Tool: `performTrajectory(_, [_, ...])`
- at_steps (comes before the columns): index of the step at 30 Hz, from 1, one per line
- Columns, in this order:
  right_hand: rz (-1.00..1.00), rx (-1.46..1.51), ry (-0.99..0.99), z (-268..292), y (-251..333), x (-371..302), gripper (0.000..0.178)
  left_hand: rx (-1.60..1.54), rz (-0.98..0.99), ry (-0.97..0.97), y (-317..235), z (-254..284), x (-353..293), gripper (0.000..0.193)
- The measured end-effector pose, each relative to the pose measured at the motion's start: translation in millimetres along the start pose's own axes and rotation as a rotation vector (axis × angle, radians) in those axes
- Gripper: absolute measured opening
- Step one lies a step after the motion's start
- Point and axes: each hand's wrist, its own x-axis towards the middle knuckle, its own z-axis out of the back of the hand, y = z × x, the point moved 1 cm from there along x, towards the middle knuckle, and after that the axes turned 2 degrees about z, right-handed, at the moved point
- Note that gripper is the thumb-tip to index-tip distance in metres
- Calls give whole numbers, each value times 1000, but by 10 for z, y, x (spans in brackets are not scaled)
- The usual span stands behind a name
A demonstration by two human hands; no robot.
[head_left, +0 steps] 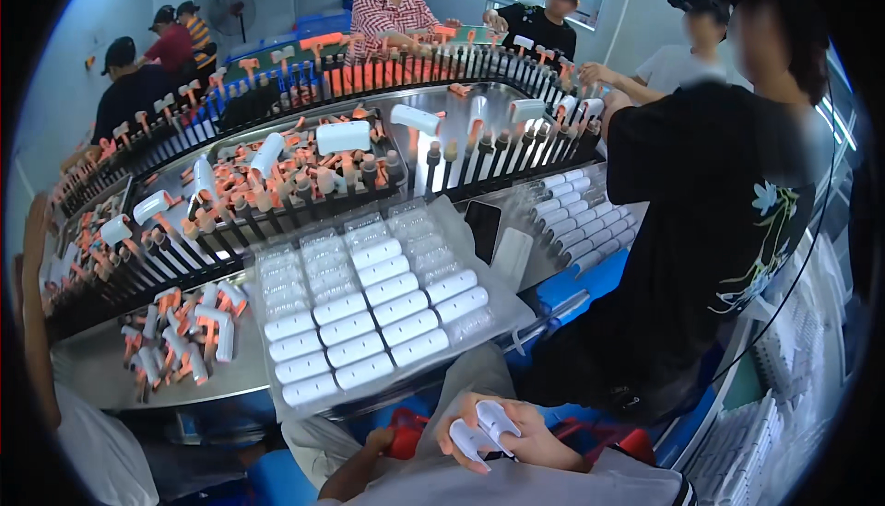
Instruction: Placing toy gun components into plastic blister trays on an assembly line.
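My right hand [530, 444], low in the head view, is closed around two white curved plastic shells [473, 439], held side by side over my lap. My left hand [378, 440] is lower down, beside a red seat-like thing [406, 432]; its fingers are too hidden to read. In front of me a clear plastic blister tray [267, 358] lies on the table edge. Rows of white shells [354, 349] fill its near and middle pockets. Several pockets at its far side and right corner hold no shells.
Left of the tray lie loose white-and-orange parts [189, 340]. Behind runs a rack of black pegs [433, 167] carrying orange and white pieces. A phone [482, 229] and another shell tray [581, 216] are to the right. A co-worker in black [687, 229] stands close at right; others work around the line.
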Motion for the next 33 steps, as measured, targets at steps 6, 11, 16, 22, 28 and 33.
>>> performTrajectory(6, [8, 36, -346, -134, -325, -583, 54, -110, 111, -247, -106, 13, 21, 46])
performTrajectory(11, [-20, 22, -335, -133, -454, -573, 53, -145, 136, -273, -262, 133, -19, 37])
performTrajectory(16, [173, -266, -501, -222, 13, 180, 50, -97, 75, -247, -207, -42, 223, 38])
performTrajectory(22, [494, -936, -773, 254, 722, 795, 42, -7, -95, -124, -283, 61, 342, 33])
performTrajectory(28, [452, -1227, -716, 627, 790, 1054, 33, -24, -133, -87, -241, 121, 384, 33])
performTrajectory(33, [413, -1279, -677, 533, 762, 1042, 29, -50, -166, 28, -287, 219, 354, 37])
